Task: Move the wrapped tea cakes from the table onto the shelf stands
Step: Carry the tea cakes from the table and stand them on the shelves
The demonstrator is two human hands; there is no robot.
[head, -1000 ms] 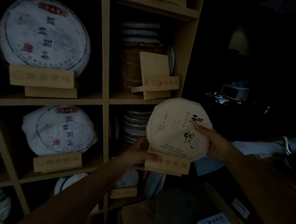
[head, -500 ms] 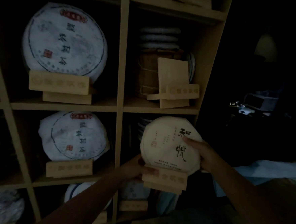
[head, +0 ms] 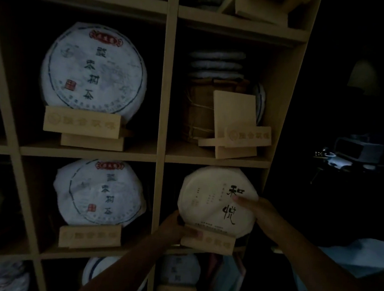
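cream-wrapped tea cake [head: 212, 203] sits upright on a wooden stand [head: 208, 241] at the mouth of the lower right compartment of the shelf [head: 164, 120]. its wrapper carries two large black brush characters, 和悦, down the right side, with small columns of print and a faint red seal to the left, all too small to read. left hand [head: 173, 229] curls round the left end of the stand, thumb on its front face, which bears a row of pale embossed characters that stay blurred. right hand [head: 255, 210] grips the cake's right edge, thumb lying across its face beside the upper character.

in the compartment to the left, a white-wrapped cake [head: 100, 193] stands on its own stand, printed with a red cartouche at the top, a blue ring, a vertical column of dark characters and a small red square seal. above it a larger white cake [head: 94, 69] with the same design stands on another stand. the upper right compartment holds an empty stand [head: 235, 128] with an embossed logo and characters, in front of a tied bamboo-leaf bundle [head: 198, 109] topped by stacked cakes [head: 217, 64]. the room is dim.
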